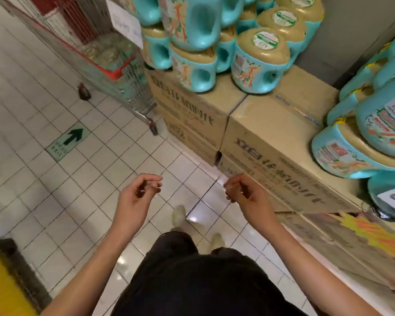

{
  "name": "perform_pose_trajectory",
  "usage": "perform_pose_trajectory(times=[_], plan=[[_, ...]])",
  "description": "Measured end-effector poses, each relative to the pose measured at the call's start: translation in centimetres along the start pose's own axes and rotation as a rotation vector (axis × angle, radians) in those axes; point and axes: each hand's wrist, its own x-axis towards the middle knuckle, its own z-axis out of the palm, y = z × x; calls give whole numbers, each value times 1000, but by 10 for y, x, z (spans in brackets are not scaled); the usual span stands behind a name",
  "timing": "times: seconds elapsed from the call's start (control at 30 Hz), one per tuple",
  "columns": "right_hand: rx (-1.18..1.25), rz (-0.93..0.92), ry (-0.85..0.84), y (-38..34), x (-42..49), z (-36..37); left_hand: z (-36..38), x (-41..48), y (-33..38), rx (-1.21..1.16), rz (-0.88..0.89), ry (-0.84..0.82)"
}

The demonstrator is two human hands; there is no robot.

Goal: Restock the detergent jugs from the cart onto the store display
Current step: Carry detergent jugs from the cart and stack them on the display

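Note:
Teal detergent jugs with tan tops [258,62] stand stacked on a display of cardboard boxes [269,124] at the upper middle. More jugs [356,147] lie stacked at the right. A wire shopping cart with a red rim [121,74] stands at the upper left, beside the boxes. My left hand [139,192] and my right hand [244,192] hang in front of me over the floor, fingers loosely curled, holding nothing. The right hand is close to the front face of the boxes.
The floor is white tile with a green exit arrow sticker [67,140]. A price sign [126,21] hangs by the cart. A yellow-orange starburst tag [372,231] sits on the lower boxes at right. A yellow object [2,281] is at the lower left.

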Motion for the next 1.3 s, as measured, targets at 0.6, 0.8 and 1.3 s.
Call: perform_pose_trajectory(times=[0.6, 0.8, 1.3], plan=[[-216, 1, -503, -47, 92, 307, -280, -82, -134, -122, -264, 523], [-241, 67, -456, -65, 141, 347, -345, 4, -145, -158, -231, 498], [-297, 13, -499, -158, 448, 532, -529, 271, -141, -79, -257, 539]])
